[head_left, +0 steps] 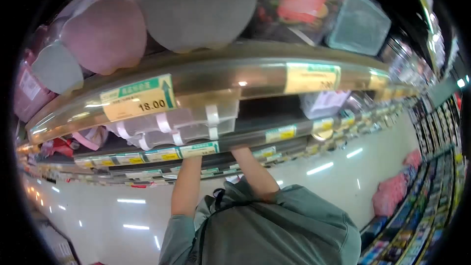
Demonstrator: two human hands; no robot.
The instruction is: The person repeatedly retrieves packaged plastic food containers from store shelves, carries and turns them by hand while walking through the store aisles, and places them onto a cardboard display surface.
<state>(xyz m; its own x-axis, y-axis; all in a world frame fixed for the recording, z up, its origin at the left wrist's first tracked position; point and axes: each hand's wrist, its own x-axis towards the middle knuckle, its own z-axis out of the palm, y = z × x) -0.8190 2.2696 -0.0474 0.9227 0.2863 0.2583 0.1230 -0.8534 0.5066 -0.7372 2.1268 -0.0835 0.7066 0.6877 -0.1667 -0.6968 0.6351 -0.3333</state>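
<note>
Both my forearms reach in under a shelf's front rail. The left forearm (187, 182) goes up behind a price-label strip (198, 150), which covers my left hand. To its right, the right forearm (255, 172) passes behind the same rail, so the fingers of my right hand are hidden too. Whatever either hand touches is out of sight. Just above them on the shelf stand clear plastic boxes (191, 118) with white and pinkish latches. Another clear container with a pale label (327, 102) sits farther right.
The upper shelf edge (235, 76) carries price tags, one reading 18.00 (138, 99). On it stand a grey rounded item (201, 7), a pink one (105, 34) and a teal-lidded box (360, 22). Glossy floor (314, 191) and another stocked shelf (422, 216) lie behind.
</note>
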